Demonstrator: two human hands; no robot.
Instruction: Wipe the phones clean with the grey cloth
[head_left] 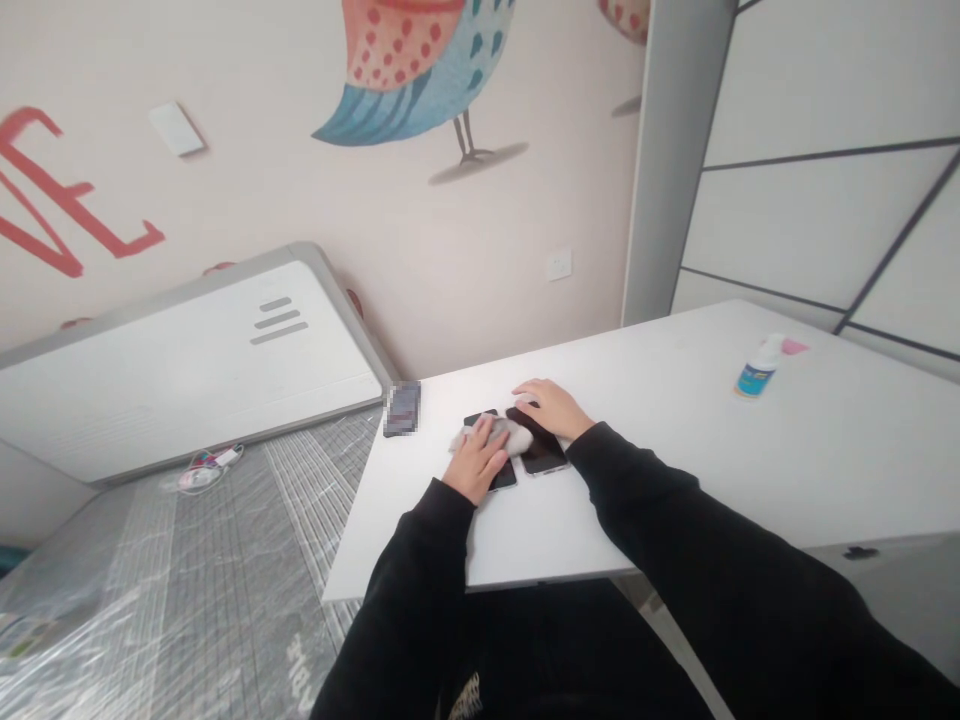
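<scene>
Two dark phones lie side by side on the white table (675,470). My left hand (478,461) rests on the left phone (501,477) with its fingers pressed down on a grey cloth (511,435). The cloth spreads across both phones. My right hand (551,405) lies flat on the top end of the right phone (541,455), fingers stretched out and pointing left. Both arms are in black sleeves.
A third phone (403,408), blurred, lies near the table's left edge. A small spray bottle (759,367) with a pink cap lies at the far right. Left of the table is a plastic-wrapped mattress (172,570) and a white headboard (187,360).
</scene>
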